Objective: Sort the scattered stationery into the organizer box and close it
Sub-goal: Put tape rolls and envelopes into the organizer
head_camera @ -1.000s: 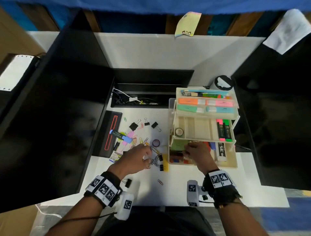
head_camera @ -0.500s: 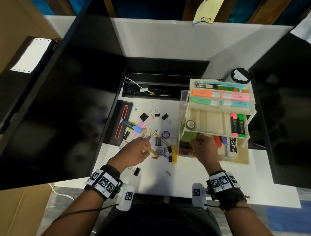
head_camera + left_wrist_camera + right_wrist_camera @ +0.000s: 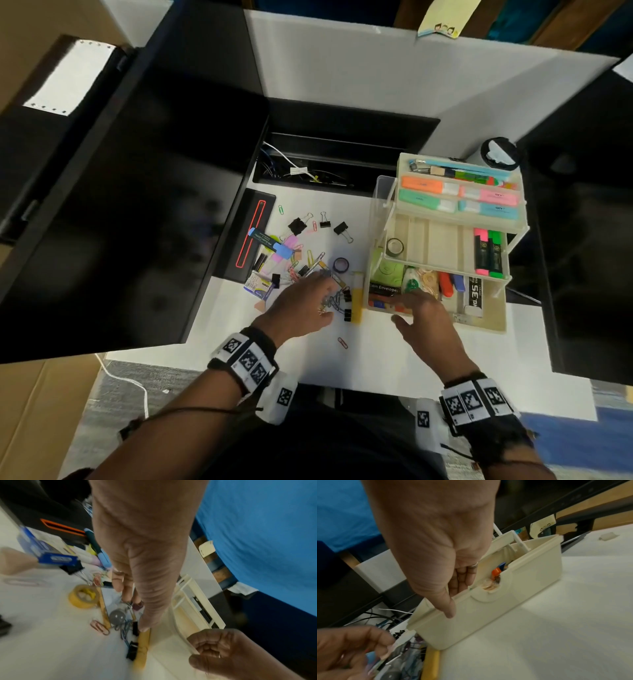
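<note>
The cream organizer box (image 3: 486, 323) stands open at the right, its tiers fanned out with highlighters, tape and erasers inside. My right hand (image 3: 407, 308) is at its front wall (image 3: 488, 615), thumb outside and fingers (image 3: 462, 581) just inside the rim. My left hand (image 3: 325, 301) reaches down onto a heap of paper clips and binder clips (image 3: 120, 616); its fingertips (image 3: 126, 597) touch a clip's wire and the thumb rests by a yellow stick (image 3: 357, 301). Left of the box lie a purple tape ring (image 3: 340, 264), a blue-capped marker (image 3: 270, 243), black binder clips (image 3: 296, 226) and a staples box (image 3: 258, 286).
Black monitors flank the desk, one at the left (image 3: 120, 205) and one at the right (image 3: 582, 222). A cable tray (image 3: 325, 161) opens behind the clutter. A black device with a red outline (image 3: 251, 236) lies at the left. A red paper clip (image 3: 342, 342) lies near the desk's front edge.
My right hand has drawn back from inside the bottom tier to the box's front wall. My left hand stays over the clip heap. The head view has shifted.
</note>
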The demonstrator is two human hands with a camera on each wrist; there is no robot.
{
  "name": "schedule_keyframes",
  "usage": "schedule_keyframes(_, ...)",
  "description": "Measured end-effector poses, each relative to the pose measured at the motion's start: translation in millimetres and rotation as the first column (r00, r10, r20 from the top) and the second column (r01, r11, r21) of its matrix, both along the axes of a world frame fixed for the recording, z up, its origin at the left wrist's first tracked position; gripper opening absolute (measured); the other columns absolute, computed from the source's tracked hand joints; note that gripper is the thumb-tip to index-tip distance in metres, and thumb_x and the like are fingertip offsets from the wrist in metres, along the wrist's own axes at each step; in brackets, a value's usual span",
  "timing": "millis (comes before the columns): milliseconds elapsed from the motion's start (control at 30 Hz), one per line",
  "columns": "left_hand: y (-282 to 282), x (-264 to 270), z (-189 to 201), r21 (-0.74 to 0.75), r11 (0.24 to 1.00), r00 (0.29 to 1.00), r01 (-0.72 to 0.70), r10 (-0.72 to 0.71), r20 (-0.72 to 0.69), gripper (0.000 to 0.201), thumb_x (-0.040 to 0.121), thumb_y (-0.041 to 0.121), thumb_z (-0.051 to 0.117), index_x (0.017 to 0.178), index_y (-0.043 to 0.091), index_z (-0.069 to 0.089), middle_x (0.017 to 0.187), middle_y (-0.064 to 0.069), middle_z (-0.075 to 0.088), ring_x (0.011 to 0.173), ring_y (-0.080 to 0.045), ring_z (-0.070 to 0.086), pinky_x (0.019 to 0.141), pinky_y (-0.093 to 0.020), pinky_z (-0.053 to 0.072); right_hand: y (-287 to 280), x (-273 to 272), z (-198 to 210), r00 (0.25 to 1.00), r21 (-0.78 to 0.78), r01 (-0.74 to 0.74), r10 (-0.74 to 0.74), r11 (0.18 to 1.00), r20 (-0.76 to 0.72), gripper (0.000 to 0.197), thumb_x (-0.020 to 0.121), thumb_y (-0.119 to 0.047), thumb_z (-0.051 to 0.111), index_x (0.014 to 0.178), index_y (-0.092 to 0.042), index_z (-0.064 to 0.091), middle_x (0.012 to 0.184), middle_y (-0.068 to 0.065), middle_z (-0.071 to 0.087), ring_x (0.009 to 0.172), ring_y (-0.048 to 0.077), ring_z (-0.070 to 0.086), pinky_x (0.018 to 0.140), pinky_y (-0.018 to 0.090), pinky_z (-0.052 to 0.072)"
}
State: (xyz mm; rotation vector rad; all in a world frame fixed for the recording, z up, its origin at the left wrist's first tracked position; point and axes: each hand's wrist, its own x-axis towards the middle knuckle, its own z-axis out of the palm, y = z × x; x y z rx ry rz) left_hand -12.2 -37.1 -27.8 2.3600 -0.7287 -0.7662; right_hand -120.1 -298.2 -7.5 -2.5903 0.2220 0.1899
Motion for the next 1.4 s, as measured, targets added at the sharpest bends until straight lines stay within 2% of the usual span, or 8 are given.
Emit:
schedule_keyframes(233, -63.4, 4.8, -9.6, 0.141, 0.980, 0.963, 0.143, -0.171, 0.208, 0.109, 0.051, 0.051, 0.095, 0.137, 0.013, 0.041, 0.137, -0.006, 0.049, 0.118, -0.032, 0.048, 0.095, -0.048, 0.051, -12.7, -2.3, -0.1, 0.999, -0.091, -0.035, 0.037, 0.995, 0.017, 0.031, 0.070, -0.007, 0.091, 0.094, -0.024, 0.083, 0.094, -0.008, 0.075, 0.089, 0.019, 0.067, 0.083, 0.043, 0.056)
schedule_keyframes(367, -76.5, 4.0, -14.3, 0.158, 0.973, 0.960, 0.170, -0.200, 0.195, 0.123, 0.047, 0.047, 0.099, 0.144, 0.012, 0.032, 0.134, -0.008, 0.054, 0.121, -0.033, 0.047, 0.101, -0.054, 0.044, -14.3, -3.6, 3.7, 1.000, -0.073, 0.010, -0.009, 0.997, 0.011, 0.030, 0.070, -0.007, 0.092, 0.094, -0.023, 0.084, 0.092, -0.006, 0.074, 0.089, 0.020, 0.066, 0.078, 0.038, 0.057)
schedule_keyframes(667, -71.2, 5.8, -20.5, 0.109, 0.983, 0.950, 0.148, -0.172, 0.260, 0.109, 0.051, 0.043, 0.094, 0.139, 0.014, 0.035, 0.125, -0.005, 0.057, 0.116, -0.028, 0.048, 0.101, -0.050, 0.042, -21.1, -6.4, 8.0, 1.000, -0.047, 0.018, -0.018, 0.999, -0.015, 0.023, 0.075, -0.017, 0.090, 0.095, -0.024, 0.080, 0.096, -0.006, 0.074, 0.089, 0.019, 0.069, 0.084, 0.040, 0.057)
schedule_keyframes(767, -63.4, 12.6, -23.8, 0.055, 0.993, 0.956, 0.100, -0.112, 0.272, 0.082, 0.066, 0.035, 0.087, 0.133, 0.016, 0.043, 0.111, -0.003, 0.065, 0.107, -0.026, 0.055, 0.098, -0.047, 0.046, -21.2, -1.5, 16.3, 0.998, -0.029, 0.002, 0.000, 1.000, 0.065, 0.014, 0.082, -0.021, 0.085, 0.094, -0.023, 0.077, 0.093, -0.008, 0.071, 0.088, 0.016, 0.064, 0.083, 0.037, 0.054)
schedule_keyframes(1000, -59.6, 21.0, -26.3, 0.071, 0.981, 0.915, 0.179, -0.192, 0.354, 0.036, 0.085, 0.028, 0.072, 0.119, 0.019, 0.067, 0.115, -0.005, 0.062, 0.106, -0.027, 0.058, 0.094, -0.048, 0.047, -3.8, 12.7, 32.8, 0.990, -0.024, -0.007, 0.010, 1.000, 0.144, 0.011, 0.086, -0.011, 0.079, 0.095, -0.018, 0.077, 0.092, -0.004, 0.072, 0.086, 0.018, 0.065, 0.077, 0.029, 0.049)
schedule_keyframes(1167, -52.2, 21.7, -33.2, 0.049, 0.959, 0.870, 0.281, -0.276, 0.408, 0.047, 0.083, 0.006, 0.072, 0.122, 0.031, 0.068, 0.116, -0.001, 0.058, 0.107, -0.026, 0.054, 0.092, -0.048, 0.047, 22.0, 9.1, 37.4, 0.987, 0.016, -0.135, 0.133, 0.991, 0.095, 0.010, 0.092, -0.016, 0.072, 0.095, -0.025, 0.076, 0.085, -0.013, 0.070, 0.059, 0.001, 0.051, 0.059, 0.026, 0.047)
schedule_keyframes(1300, -54.1, 23.5, -33.0, 0.146, 0.941, 0.853, 0.306, -0.339, 0.398, 0.054, 0.082, 0.005, 0.075, 0.128, 0.032, 0.063, 0.119, -0.003, 0.053, 0.113, -0.029, 0.052, 0.099, -0.056, 0.045, 33.9, 5.4, 31.4, 0.985, -0.004, -0.173, 0.173, 0.985, -0.005, 0.006, 0.092, -0.024, 0.071, 0.093, -0.029, 0.074, 0.080, -0.016, 0.069, 0.051, -0.002, 0.050, 0.057, 0.019, 0.040)
schedule_keyframes(1400, -55.1, 24.2, -33.8, 0.205, 0.935, 0.859, 0.291, -0.349, 0.375, 0.051, 0.084, 0.012, 0.077, 0.128, 0.031, 0.062, 0.124, -0.006, 0.050, 0.117, -0.032, 0.048, 0.102, -0.058, 0.042, 36.9, 3.2, 20.7, 0.988, -0.032, -0.121, 0.117, 0.992, -0.102, 0.008, 0.093, -0.031, 0.069, 0.089, -0.029, 0.076, 0.074, -0.013, 0.072, 0.053, 0.000, 0.057, 0.057, 0.021, 0.047)
